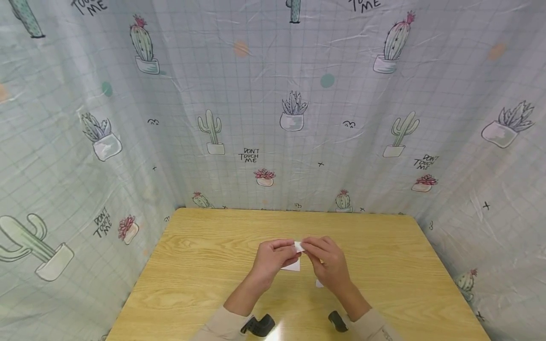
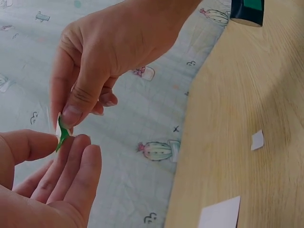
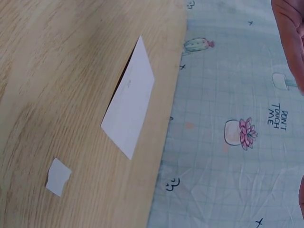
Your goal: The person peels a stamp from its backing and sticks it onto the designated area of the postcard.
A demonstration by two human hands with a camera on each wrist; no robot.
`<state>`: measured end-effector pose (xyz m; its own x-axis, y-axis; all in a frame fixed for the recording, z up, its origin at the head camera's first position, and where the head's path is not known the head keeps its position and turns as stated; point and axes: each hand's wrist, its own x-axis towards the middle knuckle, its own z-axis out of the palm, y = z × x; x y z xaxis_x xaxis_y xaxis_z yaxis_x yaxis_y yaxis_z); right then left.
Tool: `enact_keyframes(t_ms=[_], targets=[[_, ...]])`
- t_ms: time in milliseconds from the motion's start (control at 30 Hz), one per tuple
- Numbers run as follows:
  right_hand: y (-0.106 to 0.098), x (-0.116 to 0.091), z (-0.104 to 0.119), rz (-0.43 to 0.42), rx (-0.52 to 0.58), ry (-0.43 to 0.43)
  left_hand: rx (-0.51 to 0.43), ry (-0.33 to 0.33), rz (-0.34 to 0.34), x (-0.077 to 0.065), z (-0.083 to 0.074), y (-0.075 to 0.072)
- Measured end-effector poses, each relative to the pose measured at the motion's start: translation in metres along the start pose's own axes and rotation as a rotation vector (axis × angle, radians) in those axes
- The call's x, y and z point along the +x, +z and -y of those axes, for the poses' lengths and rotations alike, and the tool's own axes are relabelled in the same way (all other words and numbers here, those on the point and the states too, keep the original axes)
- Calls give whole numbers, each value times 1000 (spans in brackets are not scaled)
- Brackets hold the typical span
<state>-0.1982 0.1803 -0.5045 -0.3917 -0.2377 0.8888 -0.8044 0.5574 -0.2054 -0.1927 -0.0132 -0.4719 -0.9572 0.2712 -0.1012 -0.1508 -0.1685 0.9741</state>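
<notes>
Both hands are raised above the table and meet at a small piece of paper point(image 1: 299, 246), white on one side and green on the other in the left wrist view. My left hand point(image 1: 273, 260) pinches one end between thumb and fingers; its other fingers stay loosely extended. From the opposite end, my right hand point(image 1: 328, 260) pinches the same piece with thumb and forefinger. Below them lies a larger white sheet of paper point(image 3: 130, 99), one long edge lifted off the wood. A small torn scrap of white paper point(image 3: 58, 176) rests nearby.
The wooden table point(image 1: 192, 265) reaches back to a hanging curtain point(image 1: 264, 94) printed with cacti, which also runs along both sides. Black wrist mounts point(image 1: 261, 326) sit at the cuffs of the light sleeves.
</notes>
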Motion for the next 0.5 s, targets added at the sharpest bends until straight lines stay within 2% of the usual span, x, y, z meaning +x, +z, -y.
enact_keyframes(t_ms=[233, 500], targets=[[1, -2, 2, 32, 15, 63, 148, 74, -20, -2, 3, 0], [1, -4, 3, 78, 62, 166, 224, 126, 58, -3, 5, -4]])
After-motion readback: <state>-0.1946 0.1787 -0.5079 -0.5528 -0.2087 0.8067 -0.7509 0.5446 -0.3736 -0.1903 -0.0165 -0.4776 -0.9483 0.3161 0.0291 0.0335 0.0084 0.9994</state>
